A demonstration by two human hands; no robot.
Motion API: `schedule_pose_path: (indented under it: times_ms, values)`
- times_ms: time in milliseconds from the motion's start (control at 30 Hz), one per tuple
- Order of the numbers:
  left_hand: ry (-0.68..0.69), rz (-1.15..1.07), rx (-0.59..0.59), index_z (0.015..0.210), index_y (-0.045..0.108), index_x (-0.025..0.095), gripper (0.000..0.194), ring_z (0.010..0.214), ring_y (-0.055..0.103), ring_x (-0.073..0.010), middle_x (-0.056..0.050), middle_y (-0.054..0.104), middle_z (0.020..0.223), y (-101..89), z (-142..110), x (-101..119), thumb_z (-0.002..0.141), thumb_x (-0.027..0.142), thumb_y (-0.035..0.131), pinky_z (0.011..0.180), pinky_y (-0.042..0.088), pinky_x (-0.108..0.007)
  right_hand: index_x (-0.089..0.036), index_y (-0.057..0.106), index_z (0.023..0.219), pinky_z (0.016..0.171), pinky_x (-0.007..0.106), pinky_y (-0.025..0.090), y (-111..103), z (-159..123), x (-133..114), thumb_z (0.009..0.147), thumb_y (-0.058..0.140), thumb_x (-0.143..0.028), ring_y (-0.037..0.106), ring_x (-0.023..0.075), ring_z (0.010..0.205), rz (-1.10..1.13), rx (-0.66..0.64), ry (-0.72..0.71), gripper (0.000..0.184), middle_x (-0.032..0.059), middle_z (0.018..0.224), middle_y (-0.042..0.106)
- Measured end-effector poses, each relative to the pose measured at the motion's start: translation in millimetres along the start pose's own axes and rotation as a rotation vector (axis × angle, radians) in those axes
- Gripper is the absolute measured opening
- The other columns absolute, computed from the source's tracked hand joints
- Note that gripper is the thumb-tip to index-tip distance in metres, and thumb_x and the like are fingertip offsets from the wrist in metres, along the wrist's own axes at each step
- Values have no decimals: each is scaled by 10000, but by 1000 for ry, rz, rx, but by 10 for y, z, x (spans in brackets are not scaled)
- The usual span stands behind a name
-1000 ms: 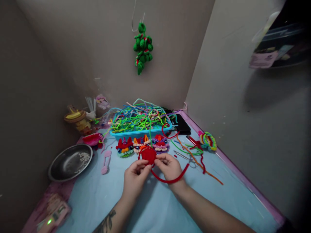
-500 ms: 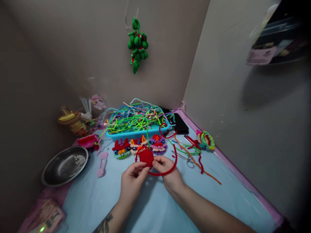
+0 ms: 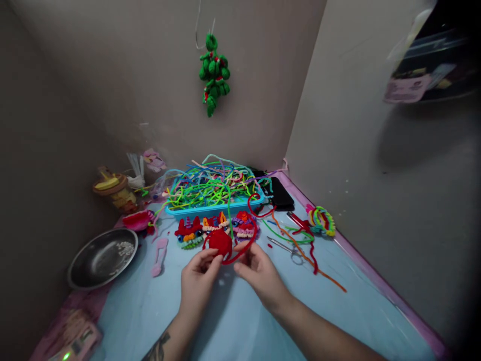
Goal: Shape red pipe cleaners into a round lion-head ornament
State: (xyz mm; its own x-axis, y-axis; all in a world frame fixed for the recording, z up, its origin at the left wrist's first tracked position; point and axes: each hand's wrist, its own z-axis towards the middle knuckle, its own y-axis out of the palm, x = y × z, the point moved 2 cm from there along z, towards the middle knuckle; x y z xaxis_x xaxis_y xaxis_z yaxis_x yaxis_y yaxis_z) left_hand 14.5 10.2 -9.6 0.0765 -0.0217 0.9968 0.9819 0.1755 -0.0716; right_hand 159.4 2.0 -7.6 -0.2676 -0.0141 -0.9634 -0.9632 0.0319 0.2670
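A round red disc of coiled pipe cleaner (image 3: 220,242) is pinched at its lower edge between the thumb and fingers of my left hand (image 3: 199,273). From its underside a loose red pipe cleaner strand (image 3: 244,250) curves up to the right. My right hand (image 3: 263,273) is beside that strand, thumb and fingertips apart, the strand crossing close to the index finger. Just behind the disc stand colourful pipe cleaner figures: a red-topped one (image 3: 189,231), an orange and white one (image 3: 215,222) partly hidden, and a purple and red one (image 3: 243,223).
A blue tray (image 3: 216,208) heaped with pipe cleaners stands at the back. Scissors (image 3: 285,247) and loose strands lie right, near a black phone (image 3: 281,194). Left are a pink hair clip (image 3: 160,257) and a metal bowl (image 3: 88,268). A green ornament (image 3: 214,75) hangs above.
The loose red strand has swung from low right to upward beside the disc. My right hand has parted from the disc's edge, while the left keeps hold and has shifted slightly left.
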Motion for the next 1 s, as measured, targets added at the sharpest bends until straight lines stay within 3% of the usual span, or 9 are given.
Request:
schedule_pose_path:
  times_ms: [67,133,200,367,433,533,667,833,1000]
  values:
    - [15,31,-2,819,673,161,210,643,632,-145,-41,711,738,-1,1,16,659,295,700,591,489,-219,-194,613,832,614,241,389,44,-37,-44,677,689,-269,490,123,651,20,-157,17,188,-21,685,547]
    - [35,74,-14,803,683,161,200,591,613,-135,-36,706,706,7,-5,22,656,296,698,556,479,-214,-183,618,756,614,247,391,42,-38,-81,715,671,-328,502,122,636,50,-235,23,160,-10,665,565]
    - [47,97,-18,797,688,160,198,555,591,-124,-30,698,681,11,-8,17,658,301,695,533,466,-210,-184,619,721,615,252,390,-32,10,-114,724,672,-368,514,123,622,106,-192,3,192,-5,641,582]
    - [-27,-6,41,828,670,152,255,596,601,-129,-34,689,687,-25,27,-29,647,328,709,537,455,-204,-220,616,731,575,251,381,-323,203,-179,666,715,-410,506,120,581,303,95,-81,224,-21,605,570]
    - [-71,-63,47,837,663,144,292,575,589,-121,-33,682,679,-33,42,-46,630,341,723,501,435,-193,-230,631,818,581,257,388,-336,229,-185,670,707,-390,522,133,625,195,52,-99,231,-5,693,598]
    - [-130,-144,25,843,653,139,320,548,570,-103,-30,677,679,-20,36,-66,613,344,739,461,405,-174,-233,625,966,665,290,413,-233,180,-155,632,730,-317,551,188,813,-184,-46,-164,360,36,934,615]
    - [-169,-218,-35,845,644,145,303,556,570,-94,-28,684,701,28,-19,-70,622,326,741,471,415,-167,-213,621,869,820,358,405,-79,72,-92,636,706,-222,511,239,970,-552,71,-335,249,55,977,578]
    - [-172,-245,-66,840,643,147,281,559,577,-97,-31,690,707,79,-74,-42,636,317,732,475,424,-172,-205,604,777,832,362,417,-28,21,-81,738,608,-212,514,219,915,-638,165,-437,40,54,898,545]
    - [-150,-241,-74,834,641,142,268,600,608,-121,-45,699,718,102,-96,-14,638,301,730,520,445,-194,-193,582,702,882,360,397,-34,18,-61,748,596,-248,500,217,972,-564,195,-383,73,63,959,512]
